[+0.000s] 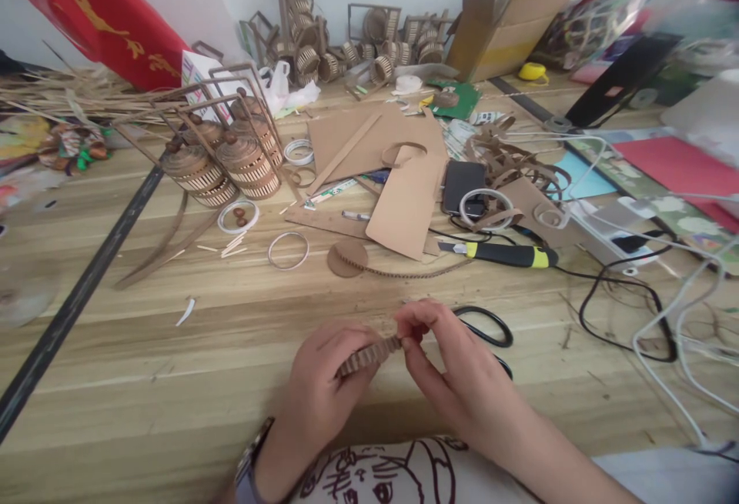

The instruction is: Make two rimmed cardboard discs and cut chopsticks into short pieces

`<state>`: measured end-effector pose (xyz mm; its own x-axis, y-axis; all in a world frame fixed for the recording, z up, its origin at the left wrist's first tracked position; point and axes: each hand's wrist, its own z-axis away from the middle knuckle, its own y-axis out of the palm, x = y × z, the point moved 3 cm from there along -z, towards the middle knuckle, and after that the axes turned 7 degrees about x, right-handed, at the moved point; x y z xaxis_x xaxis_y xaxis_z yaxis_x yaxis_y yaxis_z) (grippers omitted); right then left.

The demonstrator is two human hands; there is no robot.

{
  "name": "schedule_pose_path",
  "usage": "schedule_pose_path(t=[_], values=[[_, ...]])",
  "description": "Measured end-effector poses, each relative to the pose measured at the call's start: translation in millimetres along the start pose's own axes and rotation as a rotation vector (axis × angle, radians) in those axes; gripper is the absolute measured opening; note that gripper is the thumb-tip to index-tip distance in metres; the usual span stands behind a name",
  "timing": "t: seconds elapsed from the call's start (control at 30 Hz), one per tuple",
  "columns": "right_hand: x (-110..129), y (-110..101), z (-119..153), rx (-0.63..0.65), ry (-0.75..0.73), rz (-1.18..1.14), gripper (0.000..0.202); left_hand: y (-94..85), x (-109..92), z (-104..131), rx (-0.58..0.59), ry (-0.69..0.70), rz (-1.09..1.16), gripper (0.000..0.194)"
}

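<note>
A ridged corrugated cardboard strip point(369, 356), apparently curved round, is held low over the front of the table. My left hand point(332, 362) is closed around its left part. At the right end of the strip, my right hand point(444, 358) pinches it between thumb and fingers. The underside of the piece is hidden by my hands. Black-handled scissors point(490, 325) lie partly behind my right hand. Just beyond my hands are a round cardboard disc point(347, 258) and a second corrugated strip point(404, 274) on the wood.
A utility knife point(508, 254) with its blade out lies right of centre, near a phone point(463, 187) and cardboard sheets point(404, 204). Lidded cardboard baskets point(248, 158) stand at left. Tape rings point(289, 250) lie mid-table. White cables point(681, 319) loop across the right side.
</note>
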<state>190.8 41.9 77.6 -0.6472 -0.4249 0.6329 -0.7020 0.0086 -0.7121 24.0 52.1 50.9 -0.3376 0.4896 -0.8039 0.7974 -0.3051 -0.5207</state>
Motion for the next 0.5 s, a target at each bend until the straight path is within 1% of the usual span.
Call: schedule_pose_path(t=[0.07,0.13,0.2,0.27,0.4,0.5], values=[[-7,-1,-1,0.012,0.034,-0.004,0.024,2.4,0,-1,0.067,-0.088,0.176,0.005],[-16,-2,-2,0.013,0.084,-0.007,0.019,4.6,1,-1,0.094,-0.195,0.295,0.010],[-21,-4,-3,0.029,0.117,-0.005,0.012,5.6,4,2,0.059,-0.327,0.335,0.013],[-23,-7,-3,0.039,0.111,0.003,0.013,6.3,8,4,0.016,-0.427,0.341,0.015],[-18,-11,-2,0.012,0.052,-0.023,0.022,8.6,12,5,0.018,-0.504,0.377,0.017],[-16,-12,-1,0.023,0.104,-0.066,0.019,8.5,12,4,0.008,-0.509,0.430,0.015]])
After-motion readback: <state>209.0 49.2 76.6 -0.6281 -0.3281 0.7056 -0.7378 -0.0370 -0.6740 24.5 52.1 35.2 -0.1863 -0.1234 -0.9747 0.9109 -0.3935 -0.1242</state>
